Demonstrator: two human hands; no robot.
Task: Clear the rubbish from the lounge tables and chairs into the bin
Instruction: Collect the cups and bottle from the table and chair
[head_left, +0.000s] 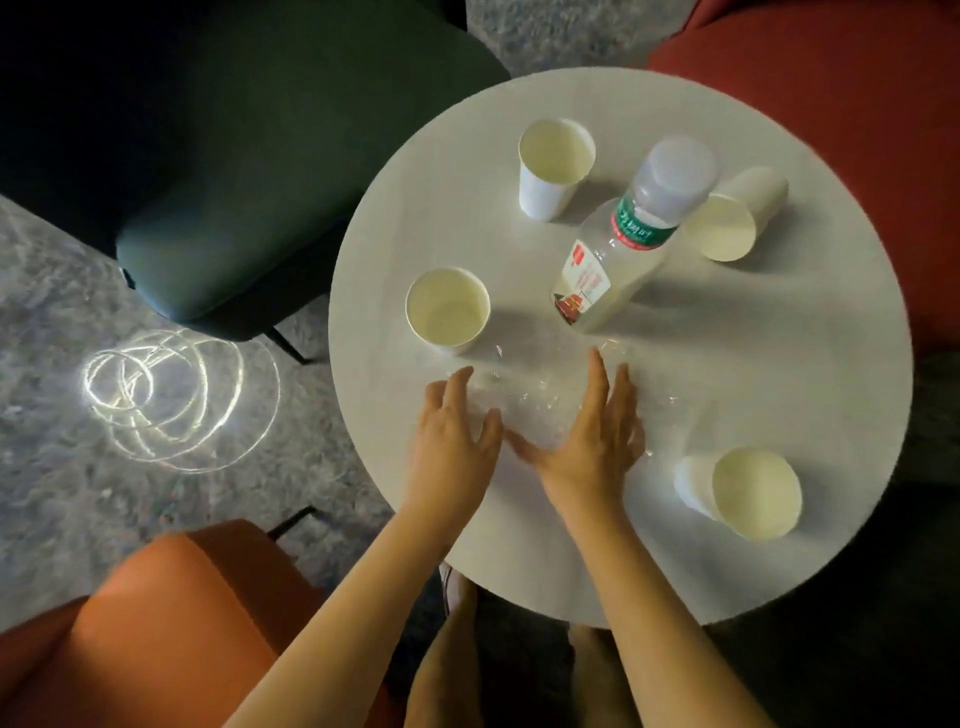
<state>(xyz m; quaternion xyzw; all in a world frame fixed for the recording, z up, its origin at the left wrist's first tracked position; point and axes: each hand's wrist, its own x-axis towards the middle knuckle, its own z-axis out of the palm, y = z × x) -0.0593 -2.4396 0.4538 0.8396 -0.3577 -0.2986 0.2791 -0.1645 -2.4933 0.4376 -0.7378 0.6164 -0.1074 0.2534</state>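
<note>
A round white table (779, 364) carries several paper cups and a clear plastic bottle (623, 244) with a green and red label. One cup (553, 166) stands upright at the back and another upright cup (448, 309) sits at the left. A tipped cup (735, 218) lies at the right and a second tipped cup (743, 493) lies near the front. A crumpled sheet of clear plastic film (524, 395) lies at the table's front. My left hand (452, 436) and my right hand (592, 436) hover over the film with fingers spread, holding nothing.
A dark green chair (234, 182) stands at the left, an orange chair (182, 623) at the lower left and a red chair (857, 104) at the back right. Grey carpet (78, 467) with a bright light pattern lies to the left.
</note>
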